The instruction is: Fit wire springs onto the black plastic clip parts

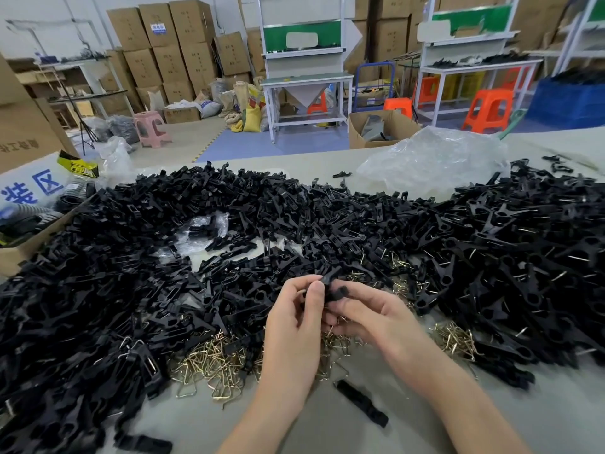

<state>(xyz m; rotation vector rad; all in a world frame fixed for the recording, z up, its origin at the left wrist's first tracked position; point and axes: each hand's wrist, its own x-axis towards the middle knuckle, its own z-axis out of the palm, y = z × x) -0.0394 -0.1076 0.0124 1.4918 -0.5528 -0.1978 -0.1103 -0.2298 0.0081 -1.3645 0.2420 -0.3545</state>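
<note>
Pinches one small black plastic clip part (331,283) between curled left hand (294,311) and right hand (370,314), above loose brass-coloured wire springs (209,358) on the grey worktop (294,421).

Bright, even indoor light, soft faint shadows, strong wide-angle bending at the edges, slight softness throughout.

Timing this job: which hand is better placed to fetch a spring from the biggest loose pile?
Left, likely. The wire spring pile lies just left of the left hand; the right hand would have to cross over. Both pinch one black clip part.
</note>
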